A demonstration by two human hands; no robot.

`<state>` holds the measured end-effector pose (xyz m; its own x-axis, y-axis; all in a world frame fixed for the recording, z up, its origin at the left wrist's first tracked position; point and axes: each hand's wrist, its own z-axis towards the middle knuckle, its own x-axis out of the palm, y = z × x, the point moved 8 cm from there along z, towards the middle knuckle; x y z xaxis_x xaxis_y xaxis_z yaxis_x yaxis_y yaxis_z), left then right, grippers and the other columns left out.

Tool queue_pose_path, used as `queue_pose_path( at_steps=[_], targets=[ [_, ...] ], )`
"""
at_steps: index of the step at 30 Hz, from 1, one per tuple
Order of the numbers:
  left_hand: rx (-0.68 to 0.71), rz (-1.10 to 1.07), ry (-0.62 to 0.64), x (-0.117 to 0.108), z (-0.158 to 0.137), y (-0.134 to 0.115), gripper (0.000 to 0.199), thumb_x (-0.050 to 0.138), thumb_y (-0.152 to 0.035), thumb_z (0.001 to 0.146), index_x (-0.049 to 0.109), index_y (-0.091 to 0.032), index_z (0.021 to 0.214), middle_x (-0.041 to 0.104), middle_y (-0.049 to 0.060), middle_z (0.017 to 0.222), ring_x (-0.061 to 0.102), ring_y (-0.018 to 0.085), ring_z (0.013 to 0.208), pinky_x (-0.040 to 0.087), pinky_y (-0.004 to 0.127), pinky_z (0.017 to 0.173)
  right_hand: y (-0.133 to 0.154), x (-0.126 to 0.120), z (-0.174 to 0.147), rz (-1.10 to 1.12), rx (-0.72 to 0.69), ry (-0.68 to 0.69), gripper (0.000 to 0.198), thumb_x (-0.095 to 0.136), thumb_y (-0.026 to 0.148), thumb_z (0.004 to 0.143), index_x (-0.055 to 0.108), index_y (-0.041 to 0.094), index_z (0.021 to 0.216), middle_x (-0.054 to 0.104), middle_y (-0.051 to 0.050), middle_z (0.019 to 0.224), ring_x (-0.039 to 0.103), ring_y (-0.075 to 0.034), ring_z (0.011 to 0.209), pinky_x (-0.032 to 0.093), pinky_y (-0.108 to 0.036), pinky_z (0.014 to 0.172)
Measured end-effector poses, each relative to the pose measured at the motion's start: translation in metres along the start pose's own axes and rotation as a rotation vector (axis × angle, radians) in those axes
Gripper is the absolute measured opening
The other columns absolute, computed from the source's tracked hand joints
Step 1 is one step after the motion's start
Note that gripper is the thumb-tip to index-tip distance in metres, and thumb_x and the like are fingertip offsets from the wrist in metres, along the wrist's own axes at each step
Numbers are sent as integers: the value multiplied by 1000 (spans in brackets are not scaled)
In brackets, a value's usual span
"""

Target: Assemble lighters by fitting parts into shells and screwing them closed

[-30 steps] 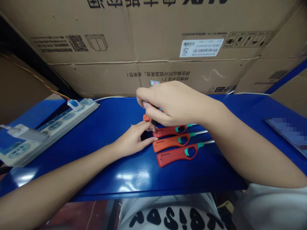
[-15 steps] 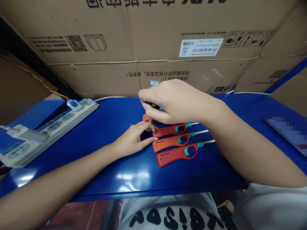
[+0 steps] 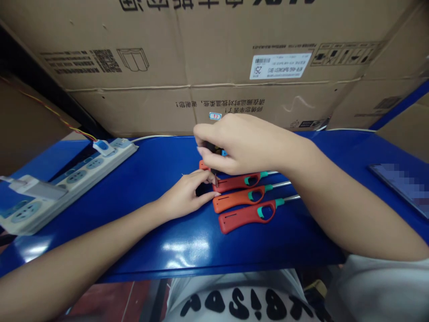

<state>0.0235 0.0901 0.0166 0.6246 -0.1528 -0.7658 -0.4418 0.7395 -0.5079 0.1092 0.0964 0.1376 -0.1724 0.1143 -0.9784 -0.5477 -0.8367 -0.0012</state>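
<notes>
My right hand (image 3: 231, 143) is closed around a screwdriver (image 3: 216, 179), held upright. Its dark handle is mostly hidden by the fingers, and its tip meets the butt end of a red long-necked lighter (image 3: 231, 183). With thumb and forefinger on either side of that same butt end, my left hand (image 3: 187, 194) steadies the lighter on the table. Nearer to me lie an orange-red lighter (image 3: 231, 202) and another red lighter (image 3: 239, 218), roughly parallel, with green triggers and metal necks. Beyond them, a further lighter (image 3: 201, 164) shows only its end; my right hand covers the rest.
The blue table (image 3: 157, 170) carries a white power strip (image 3: 83, 179) with plugs at the left. A tablet-like device (image 3: 395, 183) lies at the right edge. A large cardboard box (image 3: 140, 107) stands upright along the back, with a white cable (image 3: 154, 137) at its foot.
The screwdriver's handle has turned slightly in my right hand, and the fingers have shifted round it. My left hand and the lighters have stayed in place.
</notes>
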Motion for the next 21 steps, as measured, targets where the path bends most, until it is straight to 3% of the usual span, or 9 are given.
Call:
queue_pose_path(
  at_steps=[10,13,17,21],
  targets=[
    [2,-2,2,0,2,-1,15,67,-31,95,61,-19,102,72,5,100,69,20,93,56,34,86,1,-1,-1,18,-37,-6,28,40,37,104,56,16,113,67,-8,105,60,-19,88,40,-31,74],
    [-9,-6,9,-1,2,-1,15,67,-31,95,61,-19,102,72,5,101,69,20,94,56,34,87,-1,-1,-1,13,1,3,33,40,43,104,56,16,112,67,-7,99,60,-19,82,39,-31,72],
    [-29,-17,24,0,2,0,15,66,-32,95,62,-20,102,73,5,101,70,21,95,56,35,88,0,0,0,36,-15,4,25,42,34,103,55,17,116,69,-7,99,60,-19,81,37,-30,71],
    [-35,-20,14,-1,2,1,16,67,-32,94,62,-20,103,73,6,103,70,22,97,56,37,90,-1,1,0,37,-16,5,28,43,39,102,56,17,115,69,-7,96,59,-19,77,36,-30,68]
  ],
)
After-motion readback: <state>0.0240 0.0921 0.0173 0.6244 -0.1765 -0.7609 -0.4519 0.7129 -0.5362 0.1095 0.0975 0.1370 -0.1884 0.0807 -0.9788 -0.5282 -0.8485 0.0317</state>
